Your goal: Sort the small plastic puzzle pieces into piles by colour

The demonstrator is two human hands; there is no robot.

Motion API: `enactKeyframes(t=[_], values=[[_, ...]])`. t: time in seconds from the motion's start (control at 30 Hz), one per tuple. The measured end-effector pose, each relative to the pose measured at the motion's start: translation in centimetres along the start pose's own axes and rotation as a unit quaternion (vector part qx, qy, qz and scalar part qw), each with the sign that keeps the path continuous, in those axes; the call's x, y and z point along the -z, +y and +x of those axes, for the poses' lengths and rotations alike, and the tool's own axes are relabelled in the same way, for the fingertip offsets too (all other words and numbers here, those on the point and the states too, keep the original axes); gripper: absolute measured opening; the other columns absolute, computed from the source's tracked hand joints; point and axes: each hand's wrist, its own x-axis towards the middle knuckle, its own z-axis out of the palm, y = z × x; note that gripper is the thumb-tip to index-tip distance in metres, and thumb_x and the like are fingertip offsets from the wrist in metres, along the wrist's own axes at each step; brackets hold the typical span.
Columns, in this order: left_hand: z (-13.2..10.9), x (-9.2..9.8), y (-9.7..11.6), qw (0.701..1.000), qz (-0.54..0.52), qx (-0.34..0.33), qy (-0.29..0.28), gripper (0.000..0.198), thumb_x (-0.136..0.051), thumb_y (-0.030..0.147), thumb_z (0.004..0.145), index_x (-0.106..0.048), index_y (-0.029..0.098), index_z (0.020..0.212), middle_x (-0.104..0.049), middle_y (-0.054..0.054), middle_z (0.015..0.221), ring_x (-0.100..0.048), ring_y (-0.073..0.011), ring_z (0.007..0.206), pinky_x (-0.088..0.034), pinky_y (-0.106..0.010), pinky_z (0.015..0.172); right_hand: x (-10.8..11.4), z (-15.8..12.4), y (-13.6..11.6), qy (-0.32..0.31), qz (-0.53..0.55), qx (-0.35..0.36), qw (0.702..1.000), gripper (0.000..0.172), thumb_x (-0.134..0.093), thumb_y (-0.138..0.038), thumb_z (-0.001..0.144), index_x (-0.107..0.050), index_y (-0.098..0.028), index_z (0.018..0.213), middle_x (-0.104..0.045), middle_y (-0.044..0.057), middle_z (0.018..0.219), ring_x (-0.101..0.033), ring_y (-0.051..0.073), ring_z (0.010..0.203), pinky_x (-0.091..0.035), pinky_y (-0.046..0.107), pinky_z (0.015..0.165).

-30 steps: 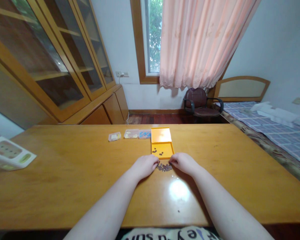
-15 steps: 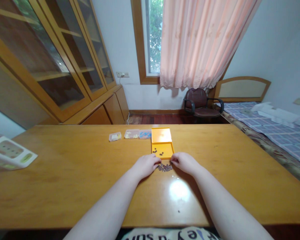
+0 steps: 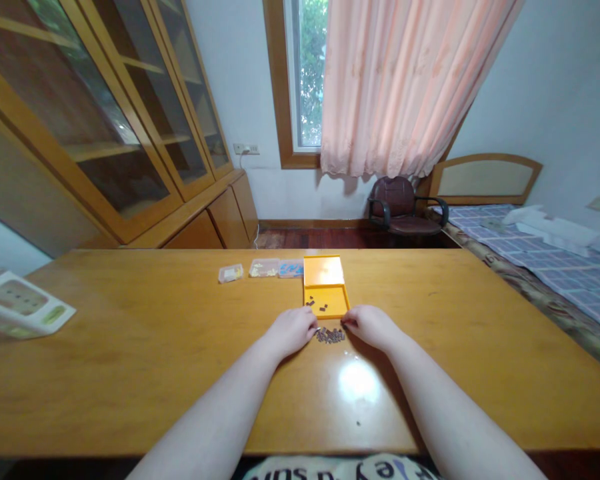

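A small pile of dark little pieces (image 3: 330, 335) lies on the wooden table (image 3: 130, 347), just in front of an open orange box (image 3: 325, 288) that holds a few more such pieces. My left hand (image 3: 291, 331) rests on the table at the pile's left edge, fingers curled and pinched toward it. My right hand (image 3: 370, 327) rests at the pile's right edge, fingers also curled together. Whether either pinch holds a piece is too small to make out.
Three small clear plastic boxes (image 3: 263, 269) sit in a row left of the orange box. A white carton (image 3: 17, 310) lies at the table's far left. Behind the table are a glass-door cabinet (image 3: 105, 127), an office chair (image 3: 403, 207) and a bed (image 3: 555, 260).
Both hands stay at the pile with only tiny finger shifts. The view has drifted slightly.
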Motion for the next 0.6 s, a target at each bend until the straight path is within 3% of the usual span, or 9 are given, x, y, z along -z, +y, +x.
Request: enactKeyframes(t=[0.3,0.43,0.5,0.6], values=[[0.3,0.3,-0.7,0.998,-0.013,0.014,0.067,0.017,-0.048,0.027,0.088,-0.063,0.02,0.086,-0.062,-0.004,0.092,-0.06,-0.017,0.082,-0.045,-0.026,0.073,-0.2,0.1,-0.7,0.013,-0.062,-0.009,0.998,0.026,-0.046,-0.025,0.085,-0.072,-0.02,0.079,-0.071,0.008,0.08,-0.064,0.019,0.071,-0.039,0.025,0.061],[0.4,0.2,-1.1,0.993,-0.028,0.058,0.102,0.023,-0.049,0.024,0.087,-0.06,0.022,0.107,-0.061,-0.005,0.103,-0.06,-0.0184,0.091,-0.045,-0.028,0.079,-0.3,0.1,-0.7,0.024,-0.059,-0.005,0.998,0.026,-0.048,-0.027,0.085,-0.071,-0.019,0.078,-0.071,0.007,0.078,-0.063,0.018,0.068,-0.038,0.025,0.06],[0.3,0.1,-1.1,0.994,-0.032,0.047,0.097,0.025,-0.05,0.024,0.087,-0.058,0.023,0.11,-0.061,-0.005,0.105,-0.059,-0.0183,0.092,-0.045,-0.028,0.08,-0.2,0.1,-0.5,0.037,-0.044,0.0,0.998,0.025,-0.05,-0.029,0.085,-0.071,-0.019,0.078,-0.07,0.007,0.078,-0.062,0.017,0.068,-0.037,0.024,0.06],[0.1,0.0,-1.0,0.997,-0.035,-0.003,0.062,0.017,-0.051,0.025,0.086,-0.062,0.023,0.099,-0.061,-0.003,0.101,-0.059,-0.017,0.088,-0.045,-0.027,0.078,-0.1,0.0,-0.2,0.078,-0.008,-0.001,0.997,0.022,-0.053,-0.031,0.085,-0.071,-0.02,0.077,-0.069,0.005,0.077,-0.061,0.016,0.068,-0.037,0.023,0.061]])
